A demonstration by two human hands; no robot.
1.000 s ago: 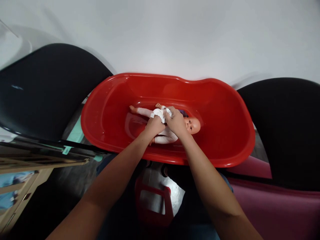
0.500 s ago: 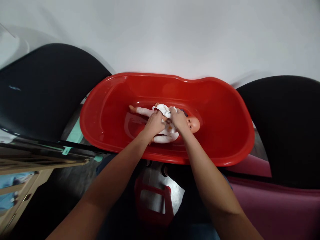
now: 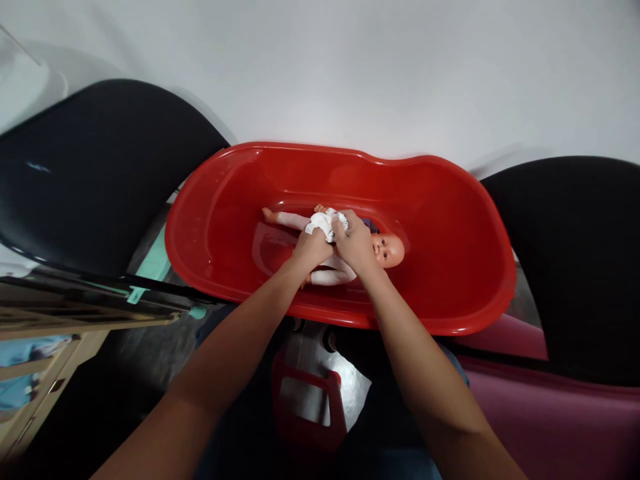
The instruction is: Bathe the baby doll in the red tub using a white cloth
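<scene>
A baby doll [image 3: 389, 251] lies on its back in a red tub [image 3: 440, 227], head to the right and a bare foot to the left. Over its body is a bunched white cloth [image 3: 323, 223]. My left hand [image 3: 312, 249] is closed on the lower edge of this cloth, above the doll's middle. My right hand [image 3: 354, 239] pinches the cloth's right side, beside the doll's head. The two hands nearly touch, and they hide most of the doll's torso. A dark piece of fabric [image 3: 370, 225] shows behind my right hand.
Black chairs [image 3: 100, 173] [image 3: 585, 253] flank the tub at left and right. Below it are a red stool [image 3: 310, 427] and, at right, a pink surface [image 3: 545, 413]. A wooden frame [image 3: 65, 380] stands at lower left. A pale wall [image 3: 320, 73] rises behind.
The white cloth is more bunched up. My right hand has shifted slightly up and its fingers have curled round the cloth. The doll's face shows more. The whole view has shifted slightly.
</scene>
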